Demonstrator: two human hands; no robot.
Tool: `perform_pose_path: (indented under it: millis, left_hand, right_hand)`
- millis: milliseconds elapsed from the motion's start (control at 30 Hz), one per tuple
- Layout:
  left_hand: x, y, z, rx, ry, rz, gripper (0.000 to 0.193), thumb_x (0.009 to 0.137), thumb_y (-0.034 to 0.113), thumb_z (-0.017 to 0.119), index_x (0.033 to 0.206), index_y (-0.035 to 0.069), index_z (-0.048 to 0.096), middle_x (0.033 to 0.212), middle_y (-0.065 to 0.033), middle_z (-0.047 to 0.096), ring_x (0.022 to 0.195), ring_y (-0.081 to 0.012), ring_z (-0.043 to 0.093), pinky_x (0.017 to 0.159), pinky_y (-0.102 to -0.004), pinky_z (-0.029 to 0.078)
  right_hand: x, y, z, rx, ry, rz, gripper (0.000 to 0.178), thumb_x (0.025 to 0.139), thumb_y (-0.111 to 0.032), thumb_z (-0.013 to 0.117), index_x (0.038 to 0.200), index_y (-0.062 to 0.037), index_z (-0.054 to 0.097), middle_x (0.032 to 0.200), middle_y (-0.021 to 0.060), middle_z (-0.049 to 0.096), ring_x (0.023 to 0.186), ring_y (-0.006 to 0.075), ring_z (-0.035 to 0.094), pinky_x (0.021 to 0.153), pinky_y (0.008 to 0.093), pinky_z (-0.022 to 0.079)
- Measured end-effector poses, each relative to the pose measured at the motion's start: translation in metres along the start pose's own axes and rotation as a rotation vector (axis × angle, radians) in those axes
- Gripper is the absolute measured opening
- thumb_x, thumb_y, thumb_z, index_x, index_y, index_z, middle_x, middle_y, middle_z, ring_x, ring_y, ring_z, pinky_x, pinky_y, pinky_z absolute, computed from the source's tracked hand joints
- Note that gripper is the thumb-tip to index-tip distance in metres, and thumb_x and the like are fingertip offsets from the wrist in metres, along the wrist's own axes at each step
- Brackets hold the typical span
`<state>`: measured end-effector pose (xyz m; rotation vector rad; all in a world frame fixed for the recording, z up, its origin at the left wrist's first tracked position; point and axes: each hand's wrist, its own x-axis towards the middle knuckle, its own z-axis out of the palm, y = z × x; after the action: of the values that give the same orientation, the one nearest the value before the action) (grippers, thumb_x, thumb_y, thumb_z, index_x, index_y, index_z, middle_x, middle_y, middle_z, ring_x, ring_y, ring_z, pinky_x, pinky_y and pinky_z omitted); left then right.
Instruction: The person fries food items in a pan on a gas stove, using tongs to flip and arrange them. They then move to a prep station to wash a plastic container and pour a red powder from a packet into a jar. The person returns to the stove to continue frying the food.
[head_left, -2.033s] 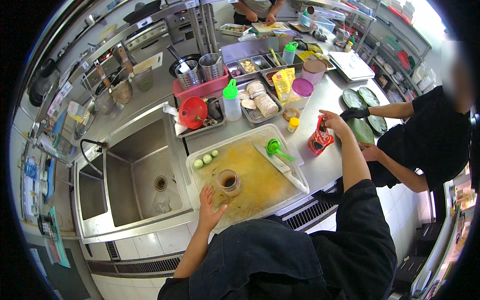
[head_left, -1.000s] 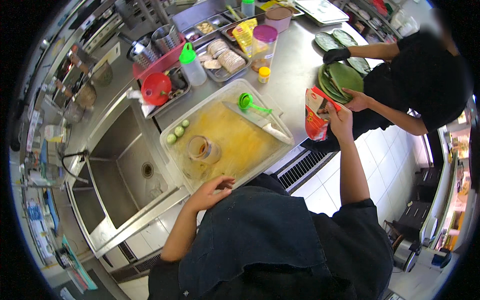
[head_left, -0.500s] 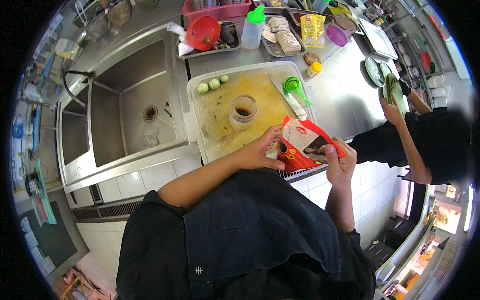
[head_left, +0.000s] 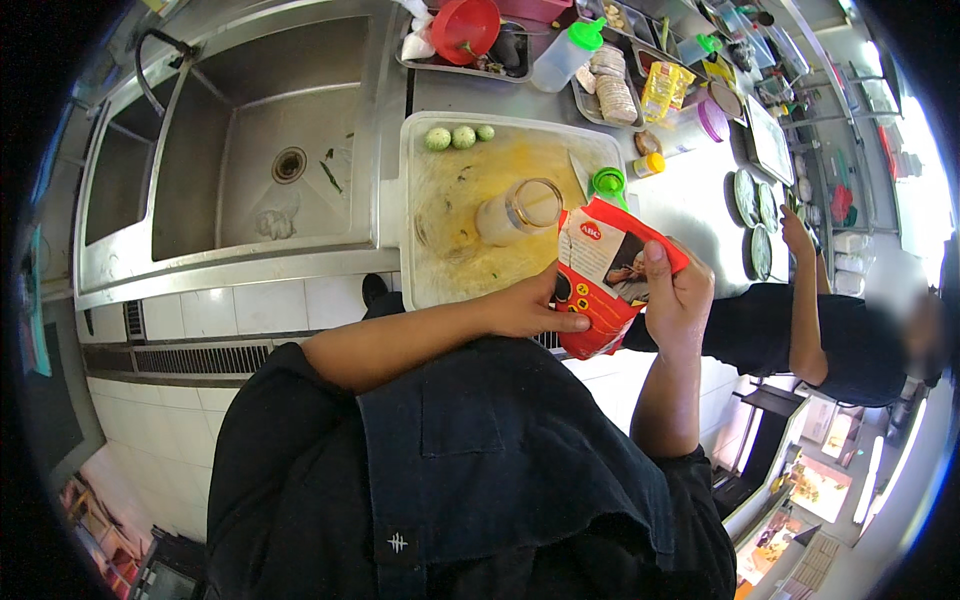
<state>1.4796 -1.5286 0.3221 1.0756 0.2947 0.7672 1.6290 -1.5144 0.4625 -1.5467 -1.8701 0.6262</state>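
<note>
A red sauce pouch (head_left: pixel 607 268) is held between my two hands above the near right edge of a cutting board (head_left: pixel 455 275). My left hand (head_left: pixel 535 307) grips its lower left side, thumb across the front. Closed on the upper right edge, my right hand (head_left: pixel 680 295) has its thumb on the front. The pouch partly covers a green plastic scoop (head_left: pixel 608 184) and a knife (head_left: pixel 578 175). Just left of the pouch stands a clear jar (head_left: pixel 505 217); its contents are hard to see from here. Small round green eggplants (head_left: pixel 437 139) line the board's far left.
A steel sink (head_left: pixel 330 110) lies left. Behind the board are a tray with a red bowl (head_left: pixel 466 30), a green-capped bottle (head_left: pixel 567 55), a tray of pale slices (head_left: pixel 613 95) and a yellow-capped jar (head_left: pixel 650 164). Another person (head_left: pixel 800 340) works at right near green plates (head_left: pixel 745 198).
The pouch has turned more upright, and my left hand has moved onto its lower side. The view has shifted. At right, the other person's hand has moved away from the near plate.
</note>
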Motion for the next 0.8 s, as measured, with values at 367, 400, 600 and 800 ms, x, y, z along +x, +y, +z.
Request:
perform_pose_path:
  millis: [367,400,600,800]
  left_hand:
    - [-0.005,0.009,0.008,-0.046,-0.023,0.027,0.06,0.088,0.032,0.058,0.133,0.003,0.032,0.13,-0.0087,0.044,0.12,-0.0187,0.041,0.102,-0.0369,0.031]
    - [-0.005,0.009,0.008,-0.057,-0.022,0.022,0.06,0.088,0.033,0.057,0.133,0.003,0.033,0.13,-0.0087,0.043,0.12,-0.0188,0.04,0.102,-0.0371,0.031]
    - [-0.004,0.012,0.009,-0.109,-0.066,-0.005,0.06,0.088,0.035,0.058,0.133,0.004,0.032,0.128,-0.0091,0.046,0.12,-0.0189,0.042,0.101,-0.0361,0.032]
    - [-0.004,0.009,0.013,-0.218,-0.113,0.016,0.055,0.09,0.035,0.054,0.132,0.006,0.034,0.126,-0.0076,0.047,0.117,-0.0173,0.043,0.099,-0.0352,0.035]
  right_hand:
    - [0.02,-0.028,0.008,-0.032,-0.063,0.07,0.028,0.09,-0.019,0.053,0.078,0.0048,0.061,0.059,0.0085,0.062,0.054,0.0135,0.061,0.051,0.0273,0.047]
    - [0.022,-0.027,0.007,-0.036,-0.079,0.088,0.028,0.09,-0.019,0.053,0.078,0.0046,0.062,0.059,0.0084,0.062,0.053,0.0137,0.061,0.051,0.0275,0.047]
    - [0.032,-0.036,0.01,-0.055,-0.135,0.128,0.028,0.09,-0.02,0.053,0.078,0.0039,0.062,0.059,0.0084,0.062,0.052,0.0145,0.06,0.05,0.028,0.045]
    - [0.034,-0.043,0.01,-0.063,-0.147,0.153,0.028,0.089,-0.02,0.054,0.078,0.0043,0.063,0.059,0.0088,0.062,0.052,0.0143,0.06,0.049,0.0278,0.045]
